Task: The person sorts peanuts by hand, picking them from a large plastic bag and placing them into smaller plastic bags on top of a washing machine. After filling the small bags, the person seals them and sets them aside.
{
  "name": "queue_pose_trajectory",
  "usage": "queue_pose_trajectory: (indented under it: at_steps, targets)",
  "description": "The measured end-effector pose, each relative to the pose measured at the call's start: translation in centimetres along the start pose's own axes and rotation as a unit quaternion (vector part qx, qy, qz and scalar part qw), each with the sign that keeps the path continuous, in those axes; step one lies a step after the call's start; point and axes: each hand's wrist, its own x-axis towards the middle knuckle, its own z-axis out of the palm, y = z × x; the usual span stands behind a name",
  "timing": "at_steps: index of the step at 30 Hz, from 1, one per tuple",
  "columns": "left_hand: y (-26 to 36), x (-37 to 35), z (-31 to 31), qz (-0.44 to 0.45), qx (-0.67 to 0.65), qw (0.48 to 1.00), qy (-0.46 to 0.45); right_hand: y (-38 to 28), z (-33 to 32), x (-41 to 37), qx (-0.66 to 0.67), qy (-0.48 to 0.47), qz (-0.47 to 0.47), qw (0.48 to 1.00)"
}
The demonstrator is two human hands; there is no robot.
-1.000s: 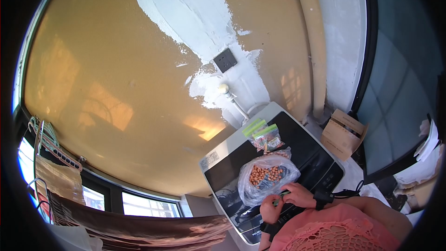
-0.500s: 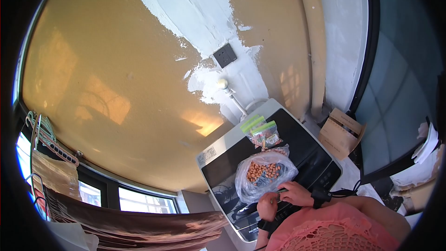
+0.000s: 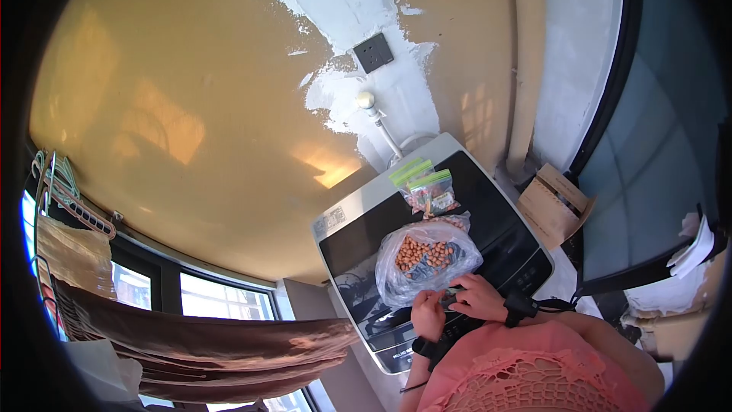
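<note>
My left hand [image 3: 428, 315] and my right hand [image 3: 479, 297] are close together above the front part of the washing machine [image 3: 492, 202], just beside the near edge of the big plastic bag [image 3: 463, 258]. The grip of each hand is closed: with the bent fingers I pinch a small dark thing [image 3: 449, 299] between the two hands. It is mostly hidden by my fingers, so I cannot tell what it is exactly.

The big plastic bag is clear and lies open on the dark lid, and inside it I see many round brown nuts [image 3: 415, 254], with a bluish patch beside them. Behind this bag, on the same lid, there are small zip bags [image 3: 435, 189] with green top strips and pinkish pieces inside. They lie partly one over another.

On each wrist I have a black band. Beyond the machine, a white tap [image 3: 366, 100] comes out of the wall, below a dark socket [image 3: 374, 53]. An open cardboard box [image 3: 550, 206] stands to the right, and a brown cloth [image 3: 206, 343] hangs to the left, near the windows.
</note>
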Motion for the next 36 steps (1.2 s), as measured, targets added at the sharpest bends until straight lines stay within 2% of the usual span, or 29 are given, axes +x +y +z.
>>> queue_pose_trajectory:
  at_steps: [6,9,12,14,17,21,32,36]
  targets:
    - [0.0,-0.2,1.0,0.001,0.011,1.000,-0.004,-0.1,-0.3,0.1,-0.029,-0.065,0.032,0.997]
    - [0.6,0.1,0.8,0.015,0.030,0.999,-0.003,-0.2,-0.3,0.2,-0.015,-0.059,0.045,0.997]
    - [1.0,0.7,0.2,0.006,-0.022,1.000,-0.016,-0.2,-0.3,0.1,0.004,-0.022,0.028,0.999]
    - [1.4,1.5,-0.4,0.018,-0.061,0.998,0.014,-0.5,-0.5,0.3,0.021,-0.003,0.046,0.999]
    - [1.5,2.9,-0.7,0.027,-0.036,0.997,0.056,-0.6,-0.4,0.4,0.013,0.013,0.025,1.000]
    - [0.5,4.9,0.1,0.033,-0.022,0.997,0.070,-0.8,-0.7,0.5,0.024,0.009,0.028,0.999]
    - [-2.3,6.6,2.2,0.009,0.046,0.999,-0.016,0.0,-0.3,0.0,0.004,0.029,0.017,0.999]
    - [-2.9,6.6,2.6,0.018,0.046,0.999,-0.010,-0.1,-0.3,0.0,0.009,0.029,0.019,0.999]
